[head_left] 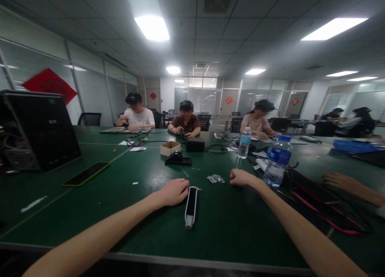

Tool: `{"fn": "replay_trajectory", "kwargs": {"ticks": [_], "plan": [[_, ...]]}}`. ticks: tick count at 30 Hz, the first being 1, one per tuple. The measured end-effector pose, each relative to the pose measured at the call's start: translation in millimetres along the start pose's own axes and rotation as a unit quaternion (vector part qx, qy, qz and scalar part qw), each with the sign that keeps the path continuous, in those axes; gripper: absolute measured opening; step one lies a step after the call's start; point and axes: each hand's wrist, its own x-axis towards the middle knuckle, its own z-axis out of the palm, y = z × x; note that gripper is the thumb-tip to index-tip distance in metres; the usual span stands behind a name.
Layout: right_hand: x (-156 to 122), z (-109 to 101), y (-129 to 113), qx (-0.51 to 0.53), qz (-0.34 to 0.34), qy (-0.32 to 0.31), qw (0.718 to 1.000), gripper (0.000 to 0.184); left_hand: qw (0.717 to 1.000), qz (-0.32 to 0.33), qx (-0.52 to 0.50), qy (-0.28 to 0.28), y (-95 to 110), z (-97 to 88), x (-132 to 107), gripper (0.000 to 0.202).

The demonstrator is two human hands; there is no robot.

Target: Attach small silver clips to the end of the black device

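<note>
My left hand [173,191] rests on the green table [126,212] with its fingers curled, right beside the top end of a long black and white device [191,206] lying flat. I cannot see anything inside those fingers. My right hand [240,177] lies further right as a loose fist, knuckles up, with nothing visible in it. Between the hands, a little further away, lie small metal hinges [215,178].
A water bottle [277,160] stands by my right wrist, another bottle [244,142] behind it. A phone [86,174] lies left, near a black case [39,128]. A small box [170,148] and black stand [178,159] sit mid-table. Another person's hand [343,181] rests right. Three people sit opposite.
</note>
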Motion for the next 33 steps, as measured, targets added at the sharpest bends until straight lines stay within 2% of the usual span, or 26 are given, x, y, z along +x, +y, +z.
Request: {"fn": "replay_trajectory", "kwargs": {"ticks": [9,20,33], "plan": [[-6.1,-7.5,-0.7,-0.008,-0.023,-0.024,0.999,0.012,1.000,0.003,0.016,0.006,-2.6,2.0,0.2,0.022],[-16.4,-18.6,0.3,0.009,-0.043,-0.071,0.997,0.012,1.000,0.003,0.004,0.006,-0.3,0.8,-0.5,0.021],[-8.5,-12.1,6.8,0.020,-0.022,-0.078,0.996,0.017,1.000,0.004,0.005,0.003,0.5,-2.2,-1.4,0.020]]}}
